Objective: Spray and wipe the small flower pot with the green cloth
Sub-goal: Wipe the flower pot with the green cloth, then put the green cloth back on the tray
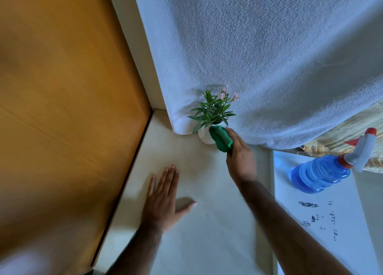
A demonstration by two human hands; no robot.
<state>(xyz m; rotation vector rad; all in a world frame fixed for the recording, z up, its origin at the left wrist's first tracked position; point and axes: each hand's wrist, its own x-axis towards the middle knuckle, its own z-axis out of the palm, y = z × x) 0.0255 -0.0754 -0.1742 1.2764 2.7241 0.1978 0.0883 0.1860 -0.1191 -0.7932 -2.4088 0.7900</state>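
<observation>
— Both forearms fill the bottom of my view. My left hand point(163, 200) lies flat on the pale cream tabletop point(207, 223), fingers spread, holding nothing.

— And the other one?

— My right hand point(240, 158) has the bunched green cloth point(222, 138) pinched under its fingers and pressed against the right side of the small white round flower pot point(204, 136). That pot, with its green leaves and pink blossoms point(213, 108), stands at the far edge of the tabletop, right up against the draped white textured fabric point(269, 56).

— Where's the spray?

— A blue plastic spray bottle with a white and red trigger head point(325, 171) lies on its side on the white board point(323, 223) to my right, well apart from the pot. So I judge spraying is done and wiping is the step in hand.

— How would you do it well?

— Keep the pressure light (the pot looks small enough to tip or slide), work the cloth round the curve instead of scrubbing one patch, and stay below the leaves. If it starts to wobble, my free hand should steady the left side.
</observation>
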